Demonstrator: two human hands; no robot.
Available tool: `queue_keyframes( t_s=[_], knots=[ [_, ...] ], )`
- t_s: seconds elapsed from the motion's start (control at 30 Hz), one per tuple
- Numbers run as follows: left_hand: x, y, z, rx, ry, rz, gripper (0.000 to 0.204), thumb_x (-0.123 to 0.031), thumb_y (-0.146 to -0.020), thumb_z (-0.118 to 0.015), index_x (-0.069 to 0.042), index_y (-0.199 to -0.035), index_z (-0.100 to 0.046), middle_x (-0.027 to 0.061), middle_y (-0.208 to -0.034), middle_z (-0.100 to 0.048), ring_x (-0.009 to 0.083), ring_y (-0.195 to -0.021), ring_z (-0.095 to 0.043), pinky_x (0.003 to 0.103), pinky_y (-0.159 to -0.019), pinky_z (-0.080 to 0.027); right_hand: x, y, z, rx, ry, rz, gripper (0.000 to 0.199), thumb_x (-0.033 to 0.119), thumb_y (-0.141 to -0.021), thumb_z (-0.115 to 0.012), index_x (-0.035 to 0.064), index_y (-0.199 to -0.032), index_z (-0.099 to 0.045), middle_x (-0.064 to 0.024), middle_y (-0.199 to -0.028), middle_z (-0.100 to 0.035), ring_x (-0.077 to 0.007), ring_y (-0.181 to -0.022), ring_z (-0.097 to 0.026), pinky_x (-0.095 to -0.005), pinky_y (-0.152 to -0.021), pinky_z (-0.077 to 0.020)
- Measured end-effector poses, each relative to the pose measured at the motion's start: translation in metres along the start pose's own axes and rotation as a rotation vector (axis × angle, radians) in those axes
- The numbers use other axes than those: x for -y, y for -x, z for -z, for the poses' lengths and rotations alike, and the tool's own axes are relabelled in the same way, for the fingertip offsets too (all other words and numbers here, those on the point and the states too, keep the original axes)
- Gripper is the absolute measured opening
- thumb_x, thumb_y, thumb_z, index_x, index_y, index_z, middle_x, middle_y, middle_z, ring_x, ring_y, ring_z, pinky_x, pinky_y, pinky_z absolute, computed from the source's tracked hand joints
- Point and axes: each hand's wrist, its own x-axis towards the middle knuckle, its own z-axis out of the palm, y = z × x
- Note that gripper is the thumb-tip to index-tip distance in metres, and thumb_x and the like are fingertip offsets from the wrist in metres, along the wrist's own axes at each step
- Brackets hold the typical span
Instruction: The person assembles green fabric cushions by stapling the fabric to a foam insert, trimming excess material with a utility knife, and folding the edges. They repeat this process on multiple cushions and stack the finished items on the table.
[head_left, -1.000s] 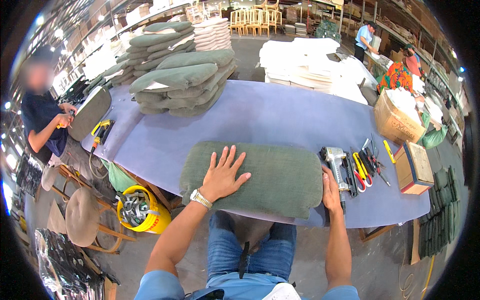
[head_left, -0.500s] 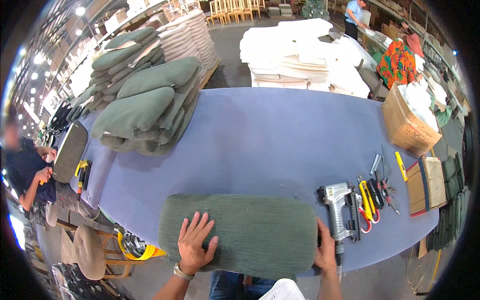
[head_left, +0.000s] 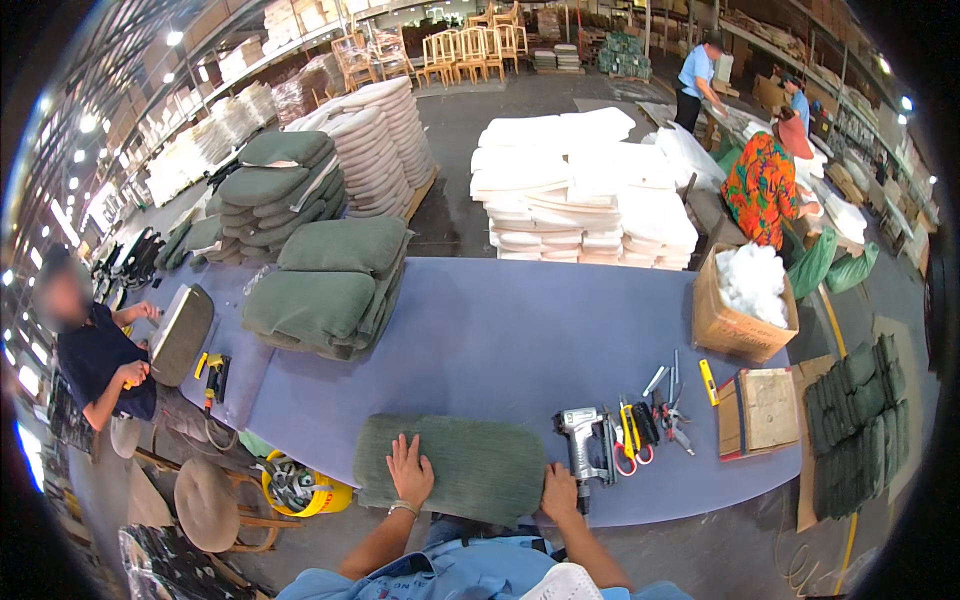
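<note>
A dark green upholstered cushion [head_left: 480, 465] lies along the front edge of the blue-covered table [head_left: 480, 350]. My left hand [head_left: 409, 474] rests flat on its top, left of the middle, fingers spread. At the right end my right hand [head_left: 560, 492] grips the cushion's edge; its fingertips are partly hidden. Just right of that hand is a silver pneumatic staple gun [head_left: 583, 440]. Red-handled scissors [head_left: 626, 455], a yellow cutter [head_left: 630, 428] and pliers [head_left: 676, 430] lie beyond it.
Stacked green cushions [head_left: 310, 310] stand at the left, white foam pads [head_left: 560, 190] behind the table. A carton of white stuffing [head_left: 740, 325] sits at the right. A co-worker [head_left: 110, 350] handles another cushion [head_left: 182, 340] at the left, near a yellow bucket [head_left: 335, 497].
My view has tilted up and drawn back, so everything appears smaller. The left hand still lies on the cushion and the right hand still holds its right end.
</note>
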Motion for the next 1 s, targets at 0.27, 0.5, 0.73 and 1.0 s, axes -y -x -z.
queue_keyframes(
  t_s=[0.27, 0.5, 0.73, 1.0],
  knots=[
    [0.016, 0.020, 0.016, -0.057, -0.046, 0.043, 0.054, -0.025, -0.094, -0.060, -0.013, -0.146, -0.056, 0.0184, -0.161, -0.040, 0.0404, -0.149, -0.035, 0.059, -0.122, -0.024, -0.031, 0.012, 0.087, -0.049, -0.429, -0.265, 0.048, 0.023, -0.075, -0.072, 0.0080, -0.121, -0.069, -0.0179, -0.108, -0.074, -0.0361, -0.100, -0.071, -0.0471, -0.089, -0.0556],
    [0.044, -0.012, 0.010, -0.229, -0.049, 0.354, 0.055, -0.032, -0.098, -0.059, -0.015, -0.149, -0.052, 0.0178, -0.159, -0.043, 0.0404, -0.148, -0.036, 0.059, -0.121, -0.025, -0.138, -0.052, 0.113, -0.456, -0.161, -0.266, 0.045, 0.011, -0.078, -0.074, 0.0044, -0.122, -0.067, -0.0187, -0.112, -0.071, -0.0395, -0.102, -0.068, -0.0481, -0.092, -0.0535],
    [0.085, -0.055, 0.041, -0.104, 0.034, 0.632, 0.053, -0.046, -0.101, -0.052, -0.012, -0.141, -0.060, 0.0176, -0.132, -0.064, 0.0397, -0.124, -0.057, 0.055, -0.107, -0.043, -0.039, -0.077, 0.073, -0.236, -0.398, -0.057, 0.036, 0.034, -0.095, -0.066, 0.0058, -0.118, -0.070, -0.0200, -0.102, -0.074, -0.0348, -0.092, -0.073, -0.0430, -0.083, -0.0561],
    [0.093, -0.059, 0.034, -0.099, 0.129, 0.578, 0.055, -0.049, -0.101, -0.052, -0.008, -0.135, -0.064, 0.0181, -0.126, -0.066, 0.0401, -0.122, -0.058, 0.050, -0.103, -0.048, 0.016, -0.041, 0.003, -0.077, -1.210, -0.528, 0.064, 0.045, -0.100, -0.065, -0.0041, -0.140, -0.056, -0.0179, -0.128, -0.065, -0.0277, -0.118, -0.061, -0.0393, -0.103, -0.0460]
  ],
)
